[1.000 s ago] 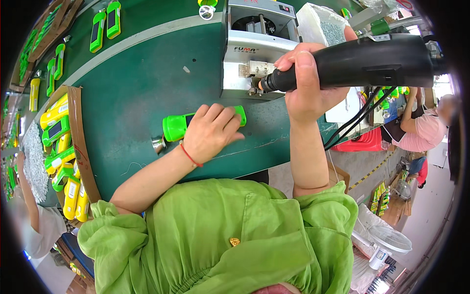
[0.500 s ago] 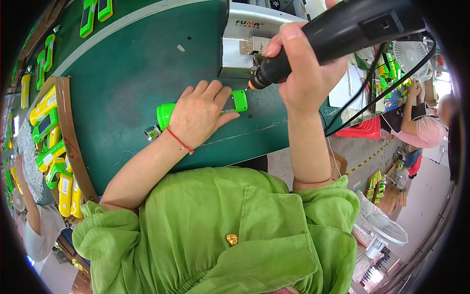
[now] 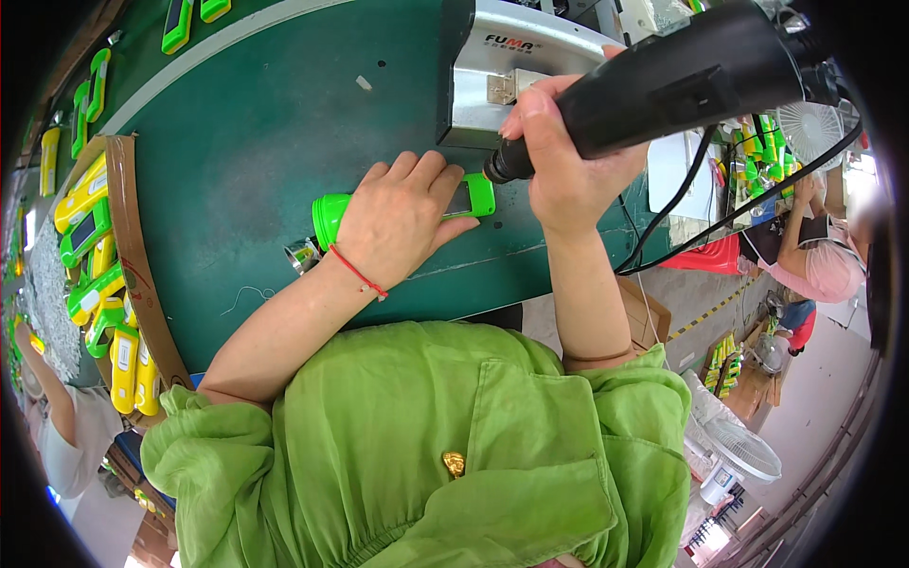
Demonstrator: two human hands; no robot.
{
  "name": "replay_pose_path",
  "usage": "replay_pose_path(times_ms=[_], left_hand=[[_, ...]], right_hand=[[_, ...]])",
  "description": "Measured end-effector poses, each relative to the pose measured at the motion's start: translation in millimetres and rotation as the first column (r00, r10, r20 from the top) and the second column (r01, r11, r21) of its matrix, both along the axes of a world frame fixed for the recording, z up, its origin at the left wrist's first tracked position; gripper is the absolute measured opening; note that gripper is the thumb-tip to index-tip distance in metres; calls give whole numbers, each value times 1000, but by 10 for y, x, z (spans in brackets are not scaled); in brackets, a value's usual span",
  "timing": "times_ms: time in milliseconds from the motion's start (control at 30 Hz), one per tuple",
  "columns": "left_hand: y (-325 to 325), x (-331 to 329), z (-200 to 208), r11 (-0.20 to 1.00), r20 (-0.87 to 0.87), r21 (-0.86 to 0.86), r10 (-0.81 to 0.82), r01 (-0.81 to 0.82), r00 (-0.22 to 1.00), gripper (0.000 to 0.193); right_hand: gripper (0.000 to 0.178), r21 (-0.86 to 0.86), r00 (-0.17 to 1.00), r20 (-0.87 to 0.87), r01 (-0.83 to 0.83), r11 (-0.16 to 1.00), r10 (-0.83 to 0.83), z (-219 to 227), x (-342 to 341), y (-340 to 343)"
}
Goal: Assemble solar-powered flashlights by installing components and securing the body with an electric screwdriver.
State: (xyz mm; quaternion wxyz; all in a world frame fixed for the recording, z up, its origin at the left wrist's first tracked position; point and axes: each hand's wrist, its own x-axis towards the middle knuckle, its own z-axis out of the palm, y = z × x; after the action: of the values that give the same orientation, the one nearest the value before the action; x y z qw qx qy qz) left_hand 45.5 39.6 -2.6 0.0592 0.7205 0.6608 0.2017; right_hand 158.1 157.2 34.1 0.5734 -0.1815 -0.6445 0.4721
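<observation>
Green handheld device (image 3: 329, 220), one: lying on the green table (image 3: 265, 114) in front of us, dark screen partly covered. Left hand (image 3: 393, 213): palm down, fingers half curled over the device, thumb out to the near side. Right hand (image 3: 578, 170): closed round a black power screwdriver (image 3: 677, 90), its tip at the device's right end; whether they touch, we cannot tell. Silver metal cup (image 3: 304, 256), one: just beside the device's left end. Open cardboard box (image 3: 144, 270), one, at our left: packed with yellow and green devices (image 3: 123, 369), heaped at mixed angles. Beyond it, a heap of pale small pieces (image 3: 55, 303), too blurred for us to identify. Silver machine (image 3: 511, 62), one: at the far side.
</observation>
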Motion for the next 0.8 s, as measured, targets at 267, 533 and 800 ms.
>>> replay_pose_path(times_ms=[267, 533, 800], left_hand=[[-25, 29, -11, 999, 45, 23, 23, -24, 999, 46], [-14, 29, 16, 998, 50, 61, 7, -11, 999, 48], [20, -1, 33, 1000, 62, 19, 19, -20, 998, 49]], right_hand=[[61, 111, 991, 12, 130, 985, -132, -93, -49, -99], [73, 53, 995, 97, 28, 998, -33, -32, 41, -108], [71, 3, 988, 36, 147, 989, -147, -107, -43, -131]])
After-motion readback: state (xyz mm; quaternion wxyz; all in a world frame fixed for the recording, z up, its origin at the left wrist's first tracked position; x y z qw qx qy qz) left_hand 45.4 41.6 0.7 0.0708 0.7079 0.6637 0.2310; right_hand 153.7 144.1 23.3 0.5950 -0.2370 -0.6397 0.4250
